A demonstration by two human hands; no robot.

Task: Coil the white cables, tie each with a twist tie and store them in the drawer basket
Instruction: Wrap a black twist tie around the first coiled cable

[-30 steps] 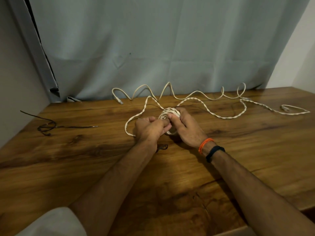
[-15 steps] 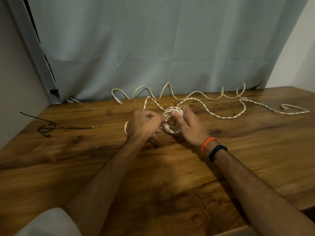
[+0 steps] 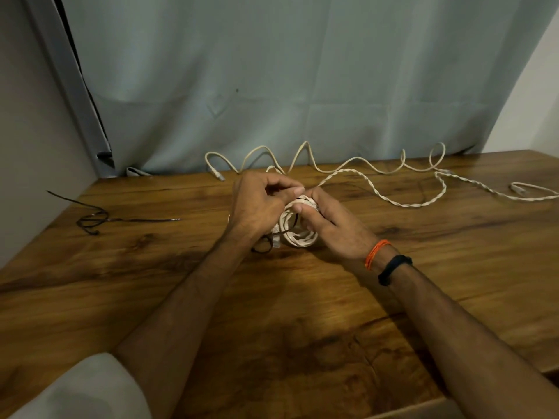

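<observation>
Far left on the bench (image 3: pixel 127 297): spare black twist tie (image 3: pixel 93 220), lying loose. Centre: left hand (image 3: pixel 260 204), fingers (image 3: pixel 287 189) curled, pinching a black tie (image 3: pixel 292 225) that crosses the coiled white cable (image 3: pixel 299 234). Coil stands on edge just above the wood, between both hands. Right hand (image 3: pixel 335 225) grips the coil, thumb pressed on its top. Right of that, the uncoiled cable (image 3: pixel 402 204) trails across the bench; a second white cable (image 3: pixel 348 161) runs along the curtain (image 3: pixel 272 86).
</observation>
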